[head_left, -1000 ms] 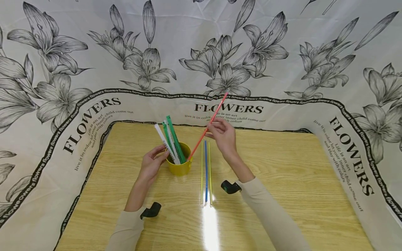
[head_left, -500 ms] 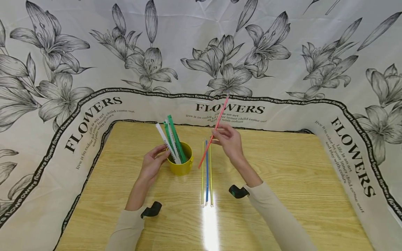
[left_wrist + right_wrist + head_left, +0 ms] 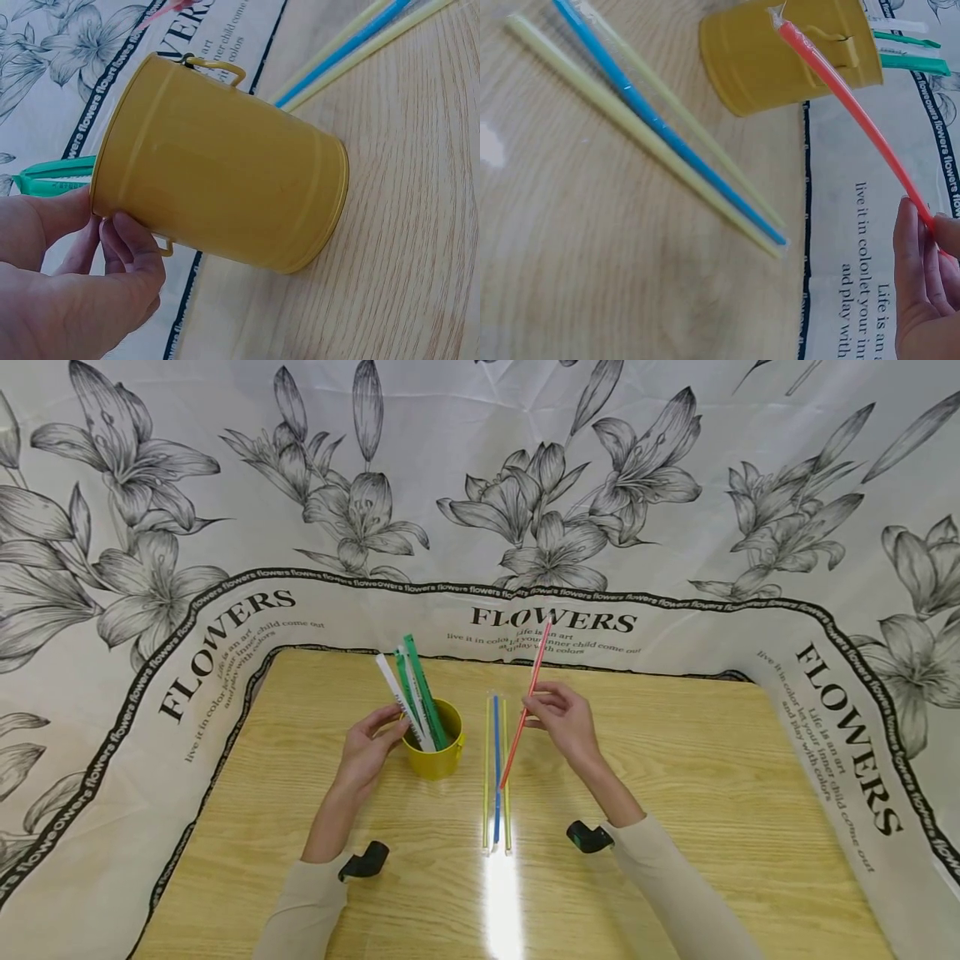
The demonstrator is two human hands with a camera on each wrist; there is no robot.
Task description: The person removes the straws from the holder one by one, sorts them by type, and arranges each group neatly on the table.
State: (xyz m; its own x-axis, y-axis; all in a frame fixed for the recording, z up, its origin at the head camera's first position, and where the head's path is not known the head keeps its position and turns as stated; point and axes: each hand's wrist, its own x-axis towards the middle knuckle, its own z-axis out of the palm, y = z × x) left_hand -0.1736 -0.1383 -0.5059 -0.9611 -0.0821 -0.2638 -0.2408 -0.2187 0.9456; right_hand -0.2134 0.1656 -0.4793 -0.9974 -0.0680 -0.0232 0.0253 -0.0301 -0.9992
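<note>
My left hand [image 3: 367, 747] holds the rim of a small yellow metal bucket [image 3: 225, 165], which stands upright on the table. Green wrapped sticks [image 3: 426, 697] and white ones [image 3: 393, 681] lean inside it, their lower ends hidden. Between thumb and fingertips, my right hand [image 3: 566, 718] pinches a red drinking straw [image 3: 847, 101] in clear wrapping. That straw slants, its lower end in front of the straws on the table in the head view. A blue straw [image 3: 497, 752] lies there between two pale yellow straws, a left one [image 3: 486, 777] and a right one [image 3: 507, 814].
The wooden table [image 3: 697, 777] meets a white flower-printed cloth [image 3: 390, 610] at the back and sides. Each wrist wears a black camera, one on the left [image 3: 365, 862] and one on the right [image 3: 588, 837]. A bright light reflection [image 3: 502, 902] falls near the front.
My right hand has drawn the red straw out of the bucket and moved it right and toward me, over the straws on the table. The left hand stays at the bucket's rim.
</note>
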